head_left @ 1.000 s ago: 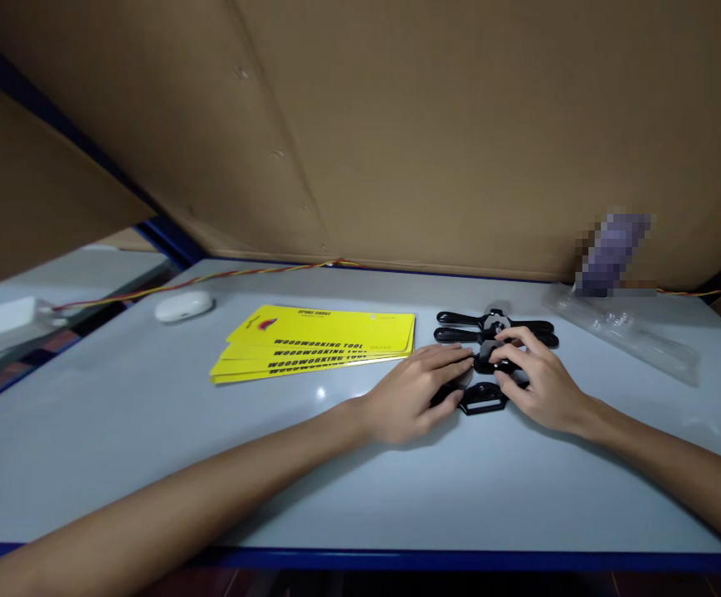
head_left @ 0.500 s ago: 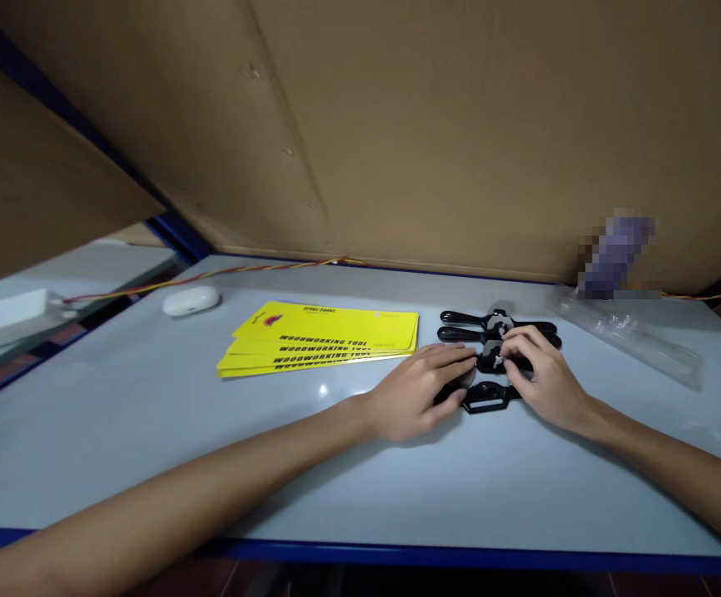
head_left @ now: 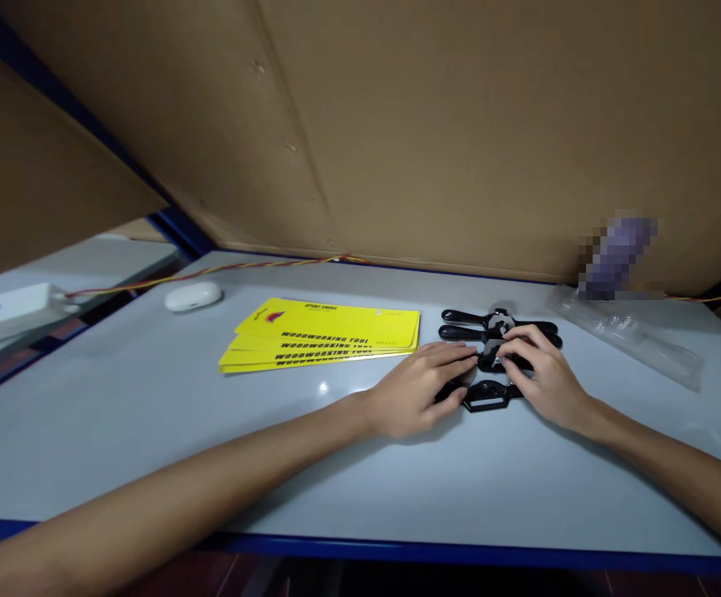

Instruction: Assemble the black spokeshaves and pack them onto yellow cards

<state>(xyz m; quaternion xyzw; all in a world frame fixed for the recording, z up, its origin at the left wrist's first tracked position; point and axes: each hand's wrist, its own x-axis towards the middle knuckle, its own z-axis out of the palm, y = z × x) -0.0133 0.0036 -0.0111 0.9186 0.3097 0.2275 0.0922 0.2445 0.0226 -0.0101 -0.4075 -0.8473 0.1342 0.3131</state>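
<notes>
In the head view, we have a black metal spokeshave with a grey plate (head_left: 489,356) on the table (head_left: 148,456), right of centre, between our 2 hands. Its long axis runs left to right, roughly level with the table's near edge. Our right hand (head_left: 547,375) is nearer to its middle: the grip is narrow, thumb and forefinger closed about a small silver metal screw (head_left: 498,361), so the spokeshave lies just left of that palm and under the fingertips. Our left hand (head_left: 419,390) covers the left end, fingers together and palm down; we cannot tell whether that grip holds a handle or only presses on it.

Just nearer lies a black slotted metal body (head_left: 488,398), parallel to it. On the far side are 2 black long-handled spokeshaves (head_left: 461,333), also parallel. Fanned yellow printed cards (head_left: 328,325) lie left, clear plastic packaging (head_left: 652,344) far right.
</notes>
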